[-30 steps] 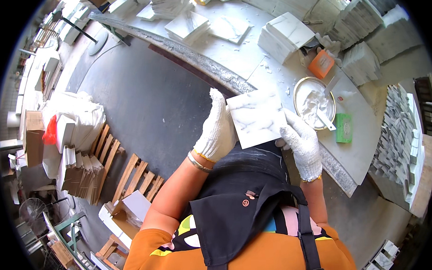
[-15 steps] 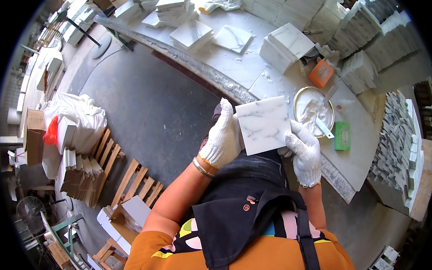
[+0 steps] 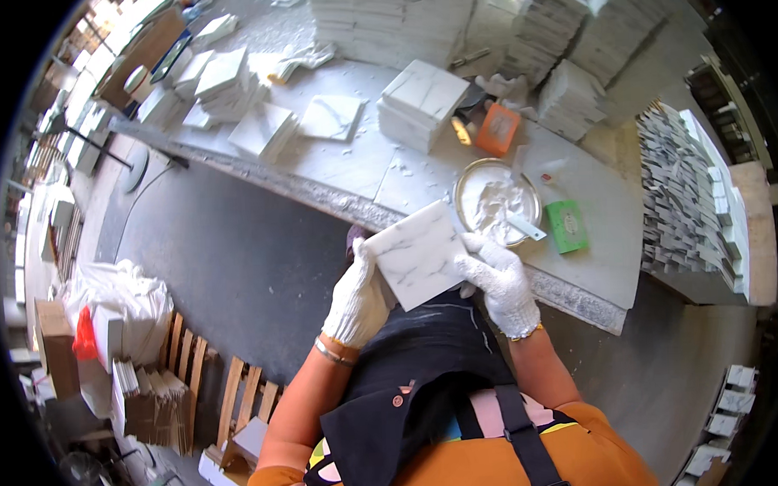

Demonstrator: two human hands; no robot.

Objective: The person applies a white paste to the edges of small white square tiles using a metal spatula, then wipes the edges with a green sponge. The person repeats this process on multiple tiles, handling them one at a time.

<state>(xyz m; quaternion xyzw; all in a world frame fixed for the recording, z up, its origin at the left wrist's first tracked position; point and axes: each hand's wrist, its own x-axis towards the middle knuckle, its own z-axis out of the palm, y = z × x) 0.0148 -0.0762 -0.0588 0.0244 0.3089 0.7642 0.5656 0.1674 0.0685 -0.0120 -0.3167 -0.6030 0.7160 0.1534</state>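
Currently by slab-topped workbench (image 3: 606, 192), before black apron (image 3: 370, 441): holding veined marble tile (image 3: 417, 255), tilted, near tub of white paste (image 3: 458, 198); grasping left edge with gloved left hand (image 3: 357, 302), right edge with gloved right hand (image 3: 500, 286), probably from beneath too.

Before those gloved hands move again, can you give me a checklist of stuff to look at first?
1. Right hand has the tile: ok, it holds the right edge of the square marble-patterned tile.
2. Left hand grips too: cannot tell; it is at the left edge, but its fingers are mostly hidden.
3. Gloves on: ok, white knitted ones on both hands.
4. Tile has no cracks: cannot tell; grey veins could hide thin ones.
5. White paste uncovered: ok, the round tub is open.
6. Tabletop free of crumbs: not ok, white bits lie scattered on it.
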